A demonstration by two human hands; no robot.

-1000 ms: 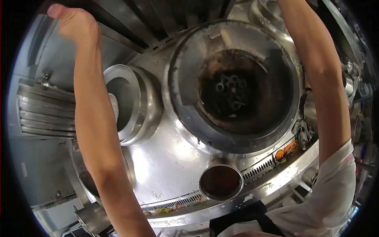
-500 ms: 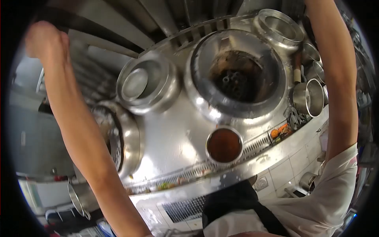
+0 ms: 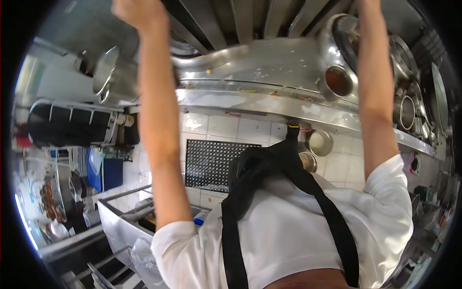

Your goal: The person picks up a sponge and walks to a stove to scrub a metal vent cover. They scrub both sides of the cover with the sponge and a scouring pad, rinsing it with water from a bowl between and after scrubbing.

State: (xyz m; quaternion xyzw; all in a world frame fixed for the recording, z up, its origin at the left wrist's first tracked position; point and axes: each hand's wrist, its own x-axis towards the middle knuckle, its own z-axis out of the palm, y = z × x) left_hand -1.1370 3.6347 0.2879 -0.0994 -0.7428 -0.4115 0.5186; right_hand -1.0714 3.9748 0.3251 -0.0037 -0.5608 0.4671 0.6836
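My left hand [image 3: 139,13] is raised at the top left edge of the head view, above the left part of the steel stove counter [image 3: 284,60]. It looks bunched, but its fingers are cut off and blurred, so a grip cannot be made out. On the right my forearm [image 3: 377,91] stretches up past the top edge, and that hand lies beyond the picture. A metal pot of reddish-brown liquid [image 3: 338,81] stands just left of this forearm, beside the round steel burner surround [image 3: 332,41].
Metal pots [image 3: 406,113] cluster at the right end of the counter. A large steel pot [image 3: 113,77] stands left. Below lie a black perforated floor mat [image 3: 216,164], a round pan [image 3: 320,143] and a blue bin [image 3: 107,168]. A metal-framed cart [image 3: 122,212] is behind, left.
The view has swung left and down, showing more floor and my apron. My left hand appears further right and higher, and my right hand remains out of frame. The liquid-filled pot appears further right.
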